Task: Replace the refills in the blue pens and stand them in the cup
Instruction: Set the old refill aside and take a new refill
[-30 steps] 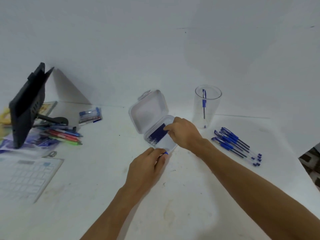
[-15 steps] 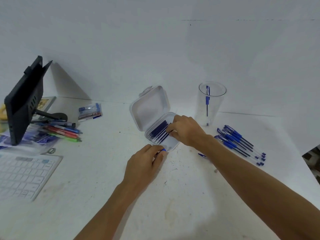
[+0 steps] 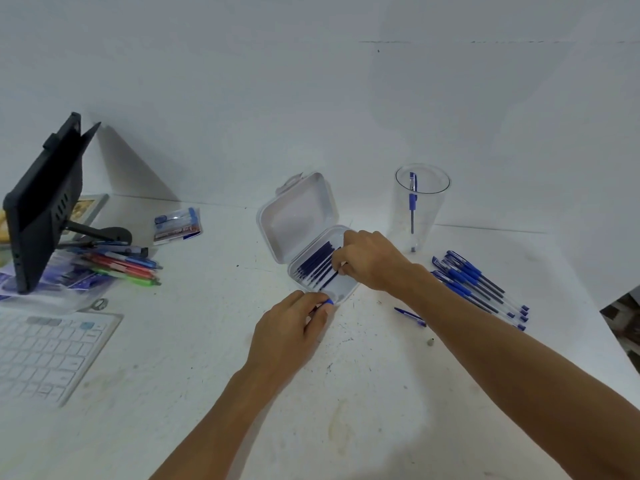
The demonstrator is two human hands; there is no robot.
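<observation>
Right grip: right hand (image 3: 370, 261) reaches into the open white box (image 3: 298, 213), fingertips pinching one dark refill (image 3: 329, 278) from the row lying there.
Left grip: left hand (image 3: 287, 334) at the box's near edge, fingers curled round a blue pen piece (image 3: 328, 302).
Cup: clear cup (image 3: 431, 209) behind the right hand, one pen (image 3: 412, 202) upright inside.
Blue pens: blue pens (image 3: 478, 282) lying together on the bench (image 3: 207, 341), right of the right forearm.

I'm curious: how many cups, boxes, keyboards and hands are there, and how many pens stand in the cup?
Clear cup: 1
Blue pen standing in the cup: 1
Open white box: 1
Keyboard: 1
Hands: 2 (left hand holds a blue pen piece, right hand pinches a refill)
Total: 6
</observation>
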